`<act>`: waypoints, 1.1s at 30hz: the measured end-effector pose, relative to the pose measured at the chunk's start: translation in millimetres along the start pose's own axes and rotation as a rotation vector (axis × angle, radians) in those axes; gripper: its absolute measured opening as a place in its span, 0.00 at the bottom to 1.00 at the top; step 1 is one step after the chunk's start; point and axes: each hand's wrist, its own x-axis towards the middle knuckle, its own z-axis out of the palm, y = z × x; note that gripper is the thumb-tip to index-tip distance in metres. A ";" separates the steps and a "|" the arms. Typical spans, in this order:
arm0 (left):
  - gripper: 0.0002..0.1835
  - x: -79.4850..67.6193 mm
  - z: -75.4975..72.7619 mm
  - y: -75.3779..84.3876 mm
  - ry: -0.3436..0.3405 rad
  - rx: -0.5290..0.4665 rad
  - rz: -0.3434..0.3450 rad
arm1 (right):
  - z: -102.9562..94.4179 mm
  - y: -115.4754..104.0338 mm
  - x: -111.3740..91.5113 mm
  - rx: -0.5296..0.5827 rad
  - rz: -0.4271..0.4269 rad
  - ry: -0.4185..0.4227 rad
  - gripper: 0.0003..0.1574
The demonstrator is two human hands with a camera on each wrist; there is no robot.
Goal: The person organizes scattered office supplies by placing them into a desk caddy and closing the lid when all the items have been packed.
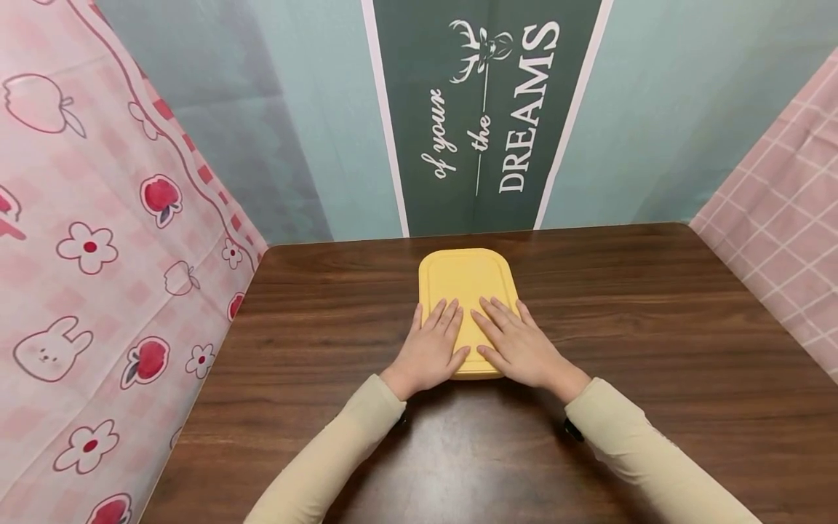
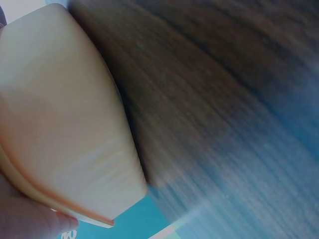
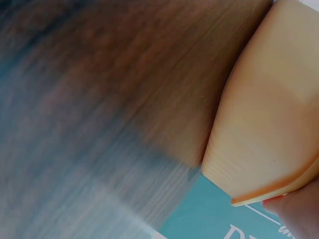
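A yellow rectangular box with rounded corners and a flat yellow lid (image 1: 466, 280) sits on the table in the middle of the head view. My left hand (image 1: 428, 349) lies flat on the left half of the lid, fingers straight and pointing away from me. On the right half rests my right hand (image 1: 520, 348), its fingers spread. Both thumbs point inward near the lid's front edge. In the left wrist view the smooth side wall of the box (image 2: 65, 114) stands on the wood; the right wrist view shows its opposite wall (image 3: 269, 109). The lid hides the inside.
The dark brown wooden table (image 1: 327, 313) extends around the box. Behind it hangs a green and teal cloth (image 1: 484, 145) with printed lettering. Pink patterned cloths stand at the left (image 1: 98, 291) and the right (image 1: 792, 196).
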 end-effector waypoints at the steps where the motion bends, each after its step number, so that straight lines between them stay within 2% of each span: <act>1: 0.36 -0.4 -0.1 0.0 0.000 0.000 0.000 | -0.2 -0.3 -0.1 -0.004 0.000 0.000 0.39; 11: 0.36 -2.8 -1.7 -0.3 0.027 0.009 0.012 | -5.5 -3.5 -1.7 -0.029 -0.023 0.029 0.39; 16: 0.36 -2.2 -3.1 -0.2 0.032 0.006 0.018 | -6.4 -2.3 -1.4 -0.029 -0.015 0.008 0.39; 23: 0.37 -0.3 -7.1 -1.8 0.001 -0.006 0.022 | -6.7 -1.7 -0.4 -0.012 -0.025 0.039 0.37; 26: 0.38 0.9 -9.6 -3.2 -0.018 -0.020 0.027 | -6.8 -0.5 0.6 0.003 -0.017 0.027 0.37; 33: 0.41 1.7 -12.3 -9.5 -0.070 -0.098 0.044 | -13.9 4.4 3.0 0.064 -0.032 0.013 0.39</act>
